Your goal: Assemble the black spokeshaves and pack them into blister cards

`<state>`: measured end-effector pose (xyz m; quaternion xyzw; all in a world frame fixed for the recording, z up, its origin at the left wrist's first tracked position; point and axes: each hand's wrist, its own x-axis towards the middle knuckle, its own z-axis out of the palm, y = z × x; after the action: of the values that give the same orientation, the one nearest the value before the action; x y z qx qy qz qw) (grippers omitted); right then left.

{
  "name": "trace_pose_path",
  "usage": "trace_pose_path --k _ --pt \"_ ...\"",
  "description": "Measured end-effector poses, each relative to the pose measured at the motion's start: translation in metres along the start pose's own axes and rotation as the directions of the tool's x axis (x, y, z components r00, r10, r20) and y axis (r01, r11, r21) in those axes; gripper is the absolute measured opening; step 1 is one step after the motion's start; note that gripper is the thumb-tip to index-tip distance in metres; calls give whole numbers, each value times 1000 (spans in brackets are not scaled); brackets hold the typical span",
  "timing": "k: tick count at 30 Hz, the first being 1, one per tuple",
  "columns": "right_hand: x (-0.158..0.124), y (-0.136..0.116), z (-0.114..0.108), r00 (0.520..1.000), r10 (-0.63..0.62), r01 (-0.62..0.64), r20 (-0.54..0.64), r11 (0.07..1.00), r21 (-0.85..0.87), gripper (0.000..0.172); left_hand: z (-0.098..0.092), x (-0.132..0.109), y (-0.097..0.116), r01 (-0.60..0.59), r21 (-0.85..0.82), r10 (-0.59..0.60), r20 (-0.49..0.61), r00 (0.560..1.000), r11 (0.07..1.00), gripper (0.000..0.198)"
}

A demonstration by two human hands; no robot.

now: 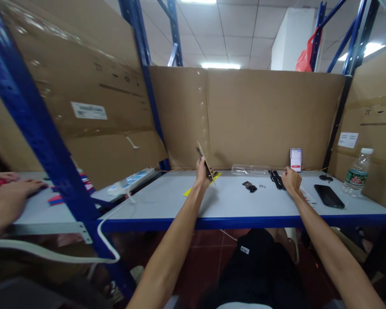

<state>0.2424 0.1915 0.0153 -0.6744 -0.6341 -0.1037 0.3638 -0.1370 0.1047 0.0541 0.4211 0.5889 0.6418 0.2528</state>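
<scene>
My left hand (202,171) is raised above the grey table (167,201) and grips a thin brown card (203,158) with a small dark part on it, held tilted. A yellow sheet (216,177) lies under that hand. My right hand (290,179) rests on the table with its fingers closed on a black strap-like part (277,180). Between the hands lie a small black piece (249,186) and a few tiny screws (261,185).
A clear plastic tray (250,170), a white-and-red box (295,159), a black phone (328,196) and a water bottle (356,172) stand along the back right. Cardboard walls (244,116) and a blue rack post (35,128) enclose the bench. Another person's hands (9,193) work at left, near a power strip (128,182).
</scene>
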Motion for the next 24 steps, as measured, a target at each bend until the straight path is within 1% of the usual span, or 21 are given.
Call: trace_pose_path --k 1,2,3,4,6,8,9,11,13,15,16,17,18,19,20,21,22,23,24 --pt "0 0 -1 1000 6 -6 1 1000 3 29 -1 -2 1 44 -172 -37 40 998 984 59" --pt "0 0 -1 1000 12 -12 -1 1000 6 29 -3 -6 1 82 -333 -57 85 995 939 57" --pt "0 0 -2 1000 15 -15 -4 1000 9 29 -4 -12 0 109 -447 -56 131 990 888 54" --pt "-1 0 -3 1000 19 -19 -7 1000 12 29 -4 -19 -2 134 -522 -49 173 984 843 50" --pt "-2 0 -3 1000 25 -25 -6 1000 18 29 -3 -38 -7 190 -600 -57 234 971 777 48" --pt "-3 0 -4 1000 30 -30 3 999 25 28 1 -60 -13 247 -647 -85 271 959 721 55" --pt "-3 1 -4 999 33 -34 8 999 30 28 3 -72 -16 256 -685 -83 275 958 682 60" --pt "0 0 -8 999 43 -44 6 997 59 28 7 -94 -24 262 -795 -66 272 960 547 69" --pt "4 -7 -16 997 72 -69 -20 989 128 30 10 -112 -31 303 -875 -97 288 953 378 66" --pt "2 -23 -30 993 103 -85 -61 965 247 30 13 -125 -36 369 -902 -156 340 927 226 62" --pt "-4 -34 -39 991 106 -76 -76 943 323 30 14 -129 -38 399 -902 -179 370 911 167 61" --pt "-15 -46 -48 993 85 -45 -81 913 406 28 15 -132 -39 420 -899 -194 393 899 124 61" --pt "-32 -60 -58 997 32 10 -75 868 497 26 15 -135 -39 430 -898 -199 406 892 97 62" --pt "-54 -74 -68 998 -40 66 -56 800 596 24 15 -137 -39 429 -900 -196 407 892 84 63" --pt "-81 -87 -77 992 -114 113 -45 711 694 24 15 -139 -38 418 -905 -191 398 897 81 64" --pt "-110 -98 -85 980 -198 133 -12 613 778 24 14 -141 -37 401 -912 -191 380 905 84 65" --pt "-141 -108 -91 963 -268 113 40 531 840 23 14 -142 -36 382 -920 -198 360 912 89 66" --pt "-170 -116 -95 949 -303 68 91 478 876 23 13 -144 -34 365 -926 -209 340 917 92 66" --pt "-195 -121 -96 944 -304 21 131 449 893 26 13 -146 -32 350 -932 -223 324 920 92 65"
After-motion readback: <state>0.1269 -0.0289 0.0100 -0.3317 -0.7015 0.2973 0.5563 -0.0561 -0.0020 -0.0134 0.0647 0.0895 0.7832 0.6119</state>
